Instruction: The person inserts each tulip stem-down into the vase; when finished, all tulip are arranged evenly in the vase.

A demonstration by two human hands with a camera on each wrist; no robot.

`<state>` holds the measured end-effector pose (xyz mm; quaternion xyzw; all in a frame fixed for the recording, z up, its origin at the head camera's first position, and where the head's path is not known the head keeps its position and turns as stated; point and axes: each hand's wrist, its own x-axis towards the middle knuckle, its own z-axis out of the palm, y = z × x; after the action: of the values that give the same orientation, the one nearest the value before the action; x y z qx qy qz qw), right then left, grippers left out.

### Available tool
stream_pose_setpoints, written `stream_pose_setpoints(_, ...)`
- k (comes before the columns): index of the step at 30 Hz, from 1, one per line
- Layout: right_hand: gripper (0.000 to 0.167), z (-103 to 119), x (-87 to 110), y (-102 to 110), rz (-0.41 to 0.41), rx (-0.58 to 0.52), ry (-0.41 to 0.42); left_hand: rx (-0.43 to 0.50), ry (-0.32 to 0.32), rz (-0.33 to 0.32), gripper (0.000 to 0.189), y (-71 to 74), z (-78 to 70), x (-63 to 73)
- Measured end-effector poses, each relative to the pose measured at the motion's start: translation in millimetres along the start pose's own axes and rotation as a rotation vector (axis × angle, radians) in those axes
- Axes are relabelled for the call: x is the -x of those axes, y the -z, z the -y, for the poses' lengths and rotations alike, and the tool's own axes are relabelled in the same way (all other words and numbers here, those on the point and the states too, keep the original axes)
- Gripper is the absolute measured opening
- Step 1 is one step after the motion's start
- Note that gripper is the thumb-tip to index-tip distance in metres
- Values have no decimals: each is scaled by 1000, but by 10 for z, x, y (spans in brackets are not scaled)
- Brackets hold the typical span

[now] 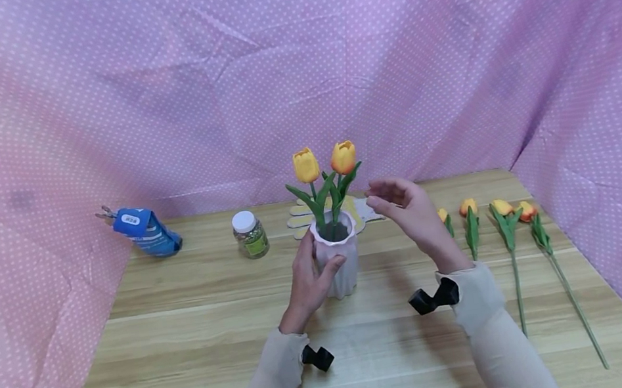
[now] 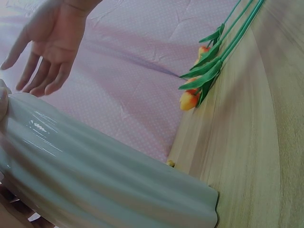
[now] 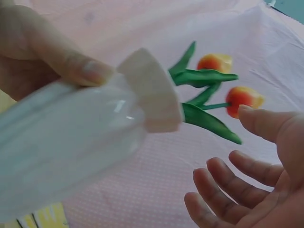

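In the head view a white fluted vase (image 1: 340, 266) stands upright at the middle of the table. My left hand (image 1: 310, 281) grips its side, the thumb across the front near the scalloped rim. Two yellow-orange tulips (image 1: 344, 157) with green leaves rise out of the vase's mouth. To the right of the vase, my right hand (image 1: 409, 214) is raised in the air with fingers relaxed and apart, holding nothing. The right wrist view shows that hand (image 3: 251, 190) beside the tulip heads (image 3: 243, 100), and the left thumb (image 3: 90, 70) lying on the vase (image 3: 80, 137).
Several loose tulips (image 1: 508, 226) lie on the right of the table (image 1: 189, 344). Behind the vase is a pair of yellow-and-white work gloves (image 1: 358, 208). A white-lidded jar (image 1: 251, 235) and a blue pouch (image 1: 150, 231) stand at the left. A pink dotted cloth (image 1: 201, 90) hangs behind.
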<state>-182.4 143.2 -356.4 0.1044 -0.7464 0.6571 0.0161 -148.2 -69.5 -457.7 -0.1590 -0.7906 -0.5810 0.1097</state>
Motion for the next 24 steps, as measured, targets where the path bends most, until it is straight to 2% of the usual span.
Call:
stream_pose_setpoints(7,25,51,80,232,-60,-49,18,-4,3,0,82,-5,14,8)
stream_pose_setpoints(11,18,43,142,388,-111,-114,41,3,0,1,82,-5,4,7)
stream_pose_setpoints(17,15,-57,237,654,-169,-184,76,-5,-19,-1,81,-3,-2,8)
stream_pose_setpoints(24,14,-247,354,890,-243,-236,39,-1,-29,0,81,-3,-1,7)
